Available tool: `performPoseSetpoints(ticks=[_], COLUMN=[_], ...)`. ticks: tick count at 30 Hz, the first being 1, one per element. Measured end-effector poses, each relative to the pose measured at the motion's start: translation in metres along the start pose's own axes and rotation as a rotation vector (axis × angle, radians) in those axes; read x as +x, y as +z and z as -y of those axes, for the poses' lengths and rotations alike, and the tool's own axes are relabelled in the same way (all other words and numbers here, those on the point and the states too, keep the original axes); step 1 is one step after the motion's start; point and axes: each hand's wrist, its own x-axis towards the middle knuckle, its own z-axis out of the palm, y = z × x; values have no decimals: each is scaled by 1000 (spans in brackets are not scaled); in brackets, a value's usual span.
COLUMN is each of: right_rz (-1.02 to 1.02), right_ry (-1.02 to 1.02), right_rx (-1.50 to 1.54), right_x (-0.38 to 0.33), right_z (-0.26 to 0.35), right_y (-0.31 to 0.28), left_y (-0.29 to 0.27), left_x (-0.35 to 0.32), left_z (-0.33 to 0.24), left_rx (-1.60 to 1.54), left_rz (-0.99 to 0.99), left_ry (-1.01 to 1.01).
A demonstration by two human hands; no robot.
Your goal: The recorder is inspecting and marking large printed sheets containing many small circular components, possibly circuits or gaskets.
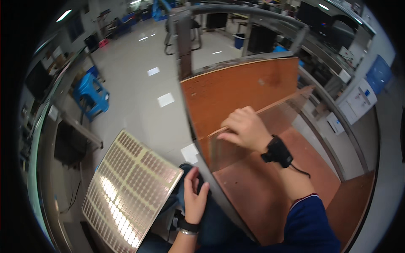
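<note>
The right hand (249, 131) has its fingers hooked over the top edge of a thin see-through sheet (228, 154), thumb on the near side, a hold that probably keeps it upright inside the metal-framed cart, between the tall brown board (240, 86) and the brown base (270, 189); the left hand (195, 203) is loosely curled with nothing in its grasp, just beside the gridded panel (130, 189), which tilts at the person's leg (217, 221), seemingly propped there, though contact with those fingers cannot be told
</note>
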Motion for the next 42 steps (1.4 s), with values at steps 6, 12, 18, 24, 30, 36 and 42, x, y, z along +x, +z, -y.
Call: performPoseSetpoints(ticks=[6, 12, 18, 24, 30, 36, 42], right_rz=[81, -109, -114, -1040, -1246, -979, -1249], right_ry=[59, 227, 248, 916, 1293, 1192, 1228], right_rx=[34, -60, -55, 77, 340, 768, 696], right_x=[-21, -50, -69, -145, -251, -218, -210], right_z=[5, -30, -38, -130, -290, -326, -332], right_y=[-25, -34, -39, -47, -69, -68, -67], left_y=[70, 106, 89, 67, 79, 93, 82], left_x=[52, 57, 77, 70, 64, 60, 64], left_z=[29, 37, 29, 47, 45, 34, 50], left_rx=[196, 375, 12, 163, 77, -17, 97], left_rz=[39, -104, -104, -40, -34, -72, -94], left_ry=[146, 264, 73, 108, 90, 45, 70])
